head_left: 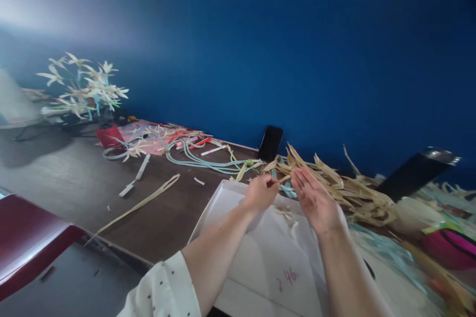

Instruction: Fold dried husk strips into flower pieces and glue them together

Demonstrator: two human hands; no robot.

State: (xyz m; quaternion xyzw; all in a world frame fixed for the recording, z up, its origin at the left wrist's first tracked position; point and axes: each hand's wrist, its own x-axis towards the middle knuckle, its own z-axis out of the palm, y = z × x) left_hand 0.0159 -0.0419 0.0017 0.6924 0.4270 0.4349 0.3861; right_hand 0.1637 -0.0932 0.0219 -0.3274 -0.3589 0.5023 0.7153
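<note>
My left hand point(261, 192) is closed in a pinch on a short tan strip of dried husk point(284, 179), whose free end points toward my right hand. My right hand point(317, 204) is open, its fingers stretched out and its palm turned to the left. Whether the strip touches the right fingers I cannot tell. Both hands are over a white shallow box point(256, 257) with red handwriting on it. Small pale scraps point(286, 213) lie in the box between my wrists. Just beyond the right hand is a heap of dried husks point(338, 183).
A black phone point(271, 143) leans against the blue partition point(238, 59). Looped pale-blue cords point(201, 162) lie left of it. Pale husk flowers point(87, 86) stand far left. A split strip point(145, 200) lies on the dark table point(167, 228). A black bottle point(412, 173) tilts at right.
</note>
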